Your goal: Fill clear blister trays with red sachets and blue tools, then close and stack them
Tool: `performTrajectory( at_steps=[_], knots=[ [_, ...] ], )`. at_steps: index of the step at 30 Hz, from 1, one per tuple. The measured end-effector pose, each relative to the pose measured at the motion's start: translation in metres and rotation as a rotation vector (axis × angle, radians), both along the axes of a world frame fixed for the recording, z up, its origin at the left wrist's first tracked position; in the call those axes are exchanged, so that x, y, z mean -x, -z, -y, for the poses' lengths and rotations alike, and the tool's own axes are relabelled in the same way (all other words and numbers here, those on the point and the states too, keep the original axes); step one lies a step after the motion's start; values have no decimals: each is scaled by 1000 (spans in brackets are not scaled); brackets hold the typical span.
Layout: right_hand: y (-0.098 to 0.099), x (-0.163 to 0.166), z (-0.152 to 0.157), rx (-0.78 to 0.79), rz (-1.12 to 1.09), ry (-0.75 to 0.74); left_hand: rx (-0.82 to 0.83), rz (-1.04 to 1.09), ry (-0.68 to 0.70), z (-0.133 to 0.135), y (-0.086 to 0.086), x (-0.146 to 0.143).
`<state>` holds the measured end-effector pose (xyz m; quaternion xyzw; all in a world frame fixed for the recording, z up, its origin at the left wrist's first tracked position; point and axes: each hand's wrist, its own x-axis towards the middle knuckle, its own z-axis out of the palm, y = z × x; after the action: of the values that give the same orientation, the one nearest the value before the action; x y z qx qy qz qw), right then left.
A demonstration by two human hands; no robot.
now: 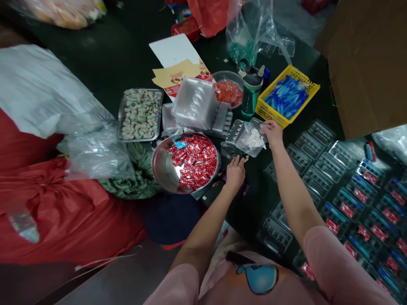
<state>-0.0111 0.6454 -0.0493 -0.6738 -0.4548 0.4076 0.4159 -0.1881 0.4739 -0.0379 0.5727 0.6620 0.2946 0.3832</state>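
Observation:
My right hand pinches the right edge of a small clear plastic tray, which has crumpled white material in it. My left hand rests low over the dark table, fingers stretched out and apart, just below that tray. Beside its fingertips lie tiny beige bits. To the left of this hand stands a round metal pot of red sachets, one blue sachet among them.
A yellow basket of blue pens and a green bottle stand behind my right hand. A metal tray of small wrapped pieces sits left, near stacked clear containers. Clear blister trays cover the right side. A cardboard box stands far right.

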Motion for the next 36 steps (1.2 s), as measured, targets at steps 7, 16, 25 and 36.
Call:
performTrajectory(
  at_steps=[7,16,25,36],
  knots=[
    [35,42,-34,122,87,-140,-270,-237,152,9,-34,14],
    [31,21,14,54,-198,70,-808,-281,76,-42,-99,31],
    [14,9,85,201,-334,108,-697,-340,192,-143,-27,27],
    [-4,46,78,77,-334,-65,-739,-324,105,-93,-55,55]
  ],
)
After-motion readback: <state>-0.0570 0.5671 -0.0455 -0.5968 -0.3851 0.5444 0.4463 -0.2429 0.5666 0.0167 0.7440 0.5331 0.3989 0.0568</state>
